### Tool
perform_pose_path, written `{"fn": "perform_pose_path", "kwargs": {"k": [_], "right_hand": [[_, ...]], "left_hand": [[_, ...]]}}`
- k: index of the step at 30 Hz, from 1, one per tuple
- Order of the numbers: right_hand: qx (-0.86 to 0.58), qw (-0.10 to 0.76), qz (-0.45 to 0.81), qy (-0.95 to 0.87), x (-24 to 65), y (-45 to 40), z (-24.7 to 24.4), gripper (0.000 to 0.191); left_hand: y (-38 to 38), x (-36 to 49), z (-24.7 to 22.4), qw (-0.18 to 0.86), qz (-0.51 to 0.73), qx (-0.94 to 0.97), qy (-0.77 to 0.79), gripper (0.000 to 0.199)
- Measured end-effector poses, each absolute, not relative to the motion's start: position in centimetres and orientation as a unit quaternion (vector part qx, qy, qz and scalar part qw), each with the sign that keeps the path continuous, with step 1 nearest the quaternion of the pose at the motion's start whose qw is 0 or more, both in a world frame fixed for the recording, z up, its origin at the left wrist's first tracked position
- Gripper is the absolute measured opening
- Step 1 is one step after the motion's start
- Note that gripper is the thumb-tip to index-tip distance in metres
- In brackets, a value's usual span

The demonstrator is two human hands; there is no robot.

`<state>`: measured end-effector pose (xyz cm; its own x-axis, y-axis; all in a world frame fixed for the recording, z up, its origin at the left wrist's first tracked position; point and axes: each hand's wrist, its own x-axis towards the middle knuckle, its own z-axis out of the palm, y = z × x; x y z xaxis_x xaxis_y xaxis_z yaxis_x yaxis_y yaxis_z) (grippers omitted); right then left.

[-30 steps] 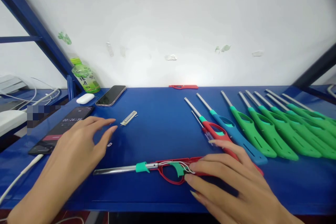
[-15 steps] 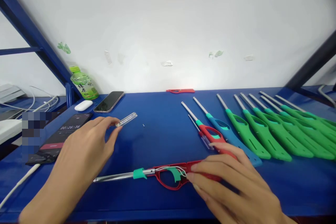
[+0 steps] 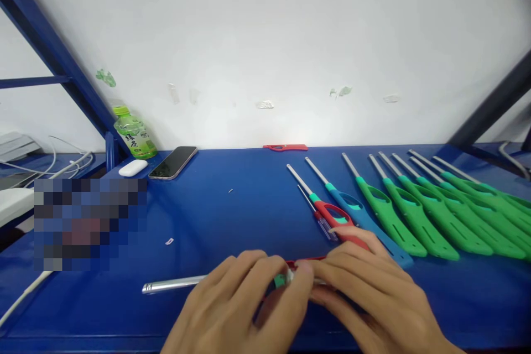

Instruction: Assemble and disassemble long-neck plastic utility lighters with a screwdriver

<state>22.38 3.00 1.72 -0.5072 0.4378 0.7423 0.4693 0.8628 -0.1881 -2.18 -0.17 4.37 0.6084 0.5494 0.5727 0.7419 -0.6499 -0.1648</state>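
Left hand (image 3: 244, 301), right hand (image 3: 373, 287) half-curled over red casing (image 3: 314, 258), teal trigger (image 3: 280, 280) inside; what each grips unclear. Green bottle (image 3: 135, 135) capped.

Left hand (image 3: 244, 301) and right hand (image 3: 373, 293) close together over a red-handled lighter (image 3: 307, 259), mostly hidden, silver tube (image 3: 172, 285) jutting left along blue tabletop (image 3: 244, 210); upper right, red lighter (image 3: 323, 206), screwdriver (image 3: 320, 219) alongside, then blue lighter (image 3: 375, 227), green lighters (image 3: 446, 214); back left, phone (image 3: 173, 163), green bottle (image 3: 135, 131).
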Motion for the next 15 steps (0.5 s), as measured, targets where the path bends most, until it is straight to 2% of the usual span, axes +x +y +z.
{"fn": "perform_pose_path", "kwargs": {"k": [3, 6, 10, 15], "right_hand": [[-0.296, 0.449, -0.009, -0.843, 22.5, 3.0, 1.6, 0.013], [-0.332, 0.467, 0.000, -0.819, 22.6, 3.1, 1.5, 0.012], [-0.360, 0.470, -0.003, -0.806, 22.6, 3.2, 1.6, 0.015], [-0.367, 0.471, 0.001, -0.802, 22.7, 3.0, 1.7, 0.016]], "left_hand": [[0.4, -5.1, 4.5, 0.164, -0.226, -0.837, -0.470, 0.046], [0.9, -10.5, 4.1, 0.175, -0.192, -0.766, -0.588, 0.034], [1.8, -15.1, 3.8, 0.073, -0.117, -0.691, -0.709, 0.040], [3.5, -14.0, 5.3, -0.070, -0.067, -0.633, -0.768, 0.055]]}}
